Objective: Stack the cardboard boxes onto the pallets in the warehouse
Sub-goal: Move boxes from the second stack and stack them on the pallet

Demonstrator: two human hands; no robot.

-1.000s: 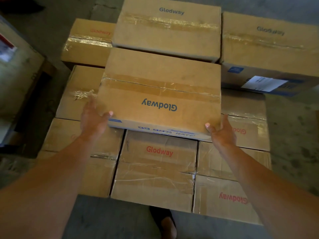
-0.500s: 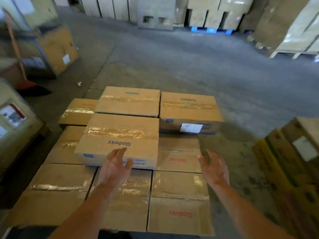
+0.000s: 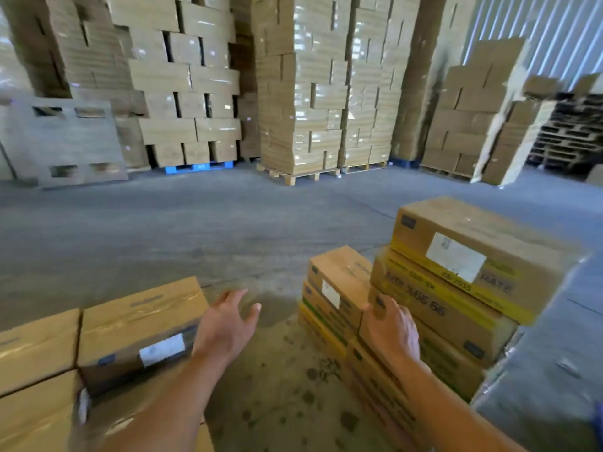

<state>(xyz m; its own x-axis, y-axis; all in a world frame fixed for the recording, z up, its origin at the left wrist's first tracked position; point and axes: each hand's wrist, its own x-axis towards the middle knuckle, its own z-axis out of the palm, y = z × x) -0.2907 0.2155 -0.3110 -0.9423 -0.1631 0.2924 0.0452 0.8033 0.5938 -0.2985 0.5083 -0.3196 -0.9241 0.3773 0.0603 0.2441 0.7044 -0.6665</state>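
Two hands, both empty. The left hand [image 3: 228, 327] is spread in the air at 6 o'clock over the floor [image 3: 195, 230]. The right hand [image 3: 391, 332] has loose fingers at a box corner in the stack [image 3: 440, 321] at 4 o'clock; touching or just short, cannot tell.

Step, as I judge it: fetching a box. The loaded boxes [image 3: 130, 321] sit at 8 o'clock, with the pallet under them hidden.

Next move likely needs both hands on opposite ends of the top box [image 3: 483, 230], then a lift and a turn toward 8.

Writing: "RATE" on the yellow band [image 3: 421, 262]. The digits below are blurred and the white label [image 3: 455, 261] is unreadable.
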